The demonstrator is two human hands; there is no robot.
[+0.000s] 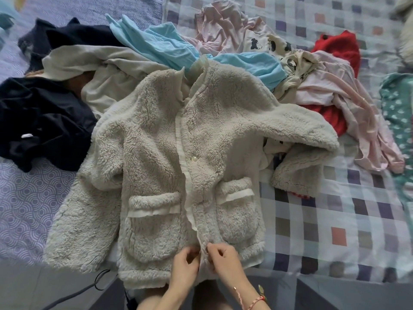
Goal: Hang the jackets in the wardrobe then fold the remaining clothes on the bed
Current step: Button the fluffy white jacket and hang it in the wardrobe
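Bed (pixel 335 220) | fleece jacket (pixel 178 153) flat | left hand (pixel 185 266), right hand (pixel 224 264): fingers (pixel 215 250) curled, pinching jacket's front hem

A checked sheet (pixel 335 220) lies beside a lilac swirl-patterned cover (pixel 26 198), grey floor (pixel 55 287) below.

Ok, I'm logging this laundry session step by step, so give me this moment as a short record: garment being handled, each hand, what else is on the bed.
garment: cream fleece jacket, flat, front up, on the checked bed sheet
left hand: pinches the front edge near the hem
right hand: pinches the opposite front edge, beside the left hand
button: one pearl button visible mid-front
behind: light blue garment, pink garment, red garment, dark garment in a loose pile
task stage: jacket not yet hung
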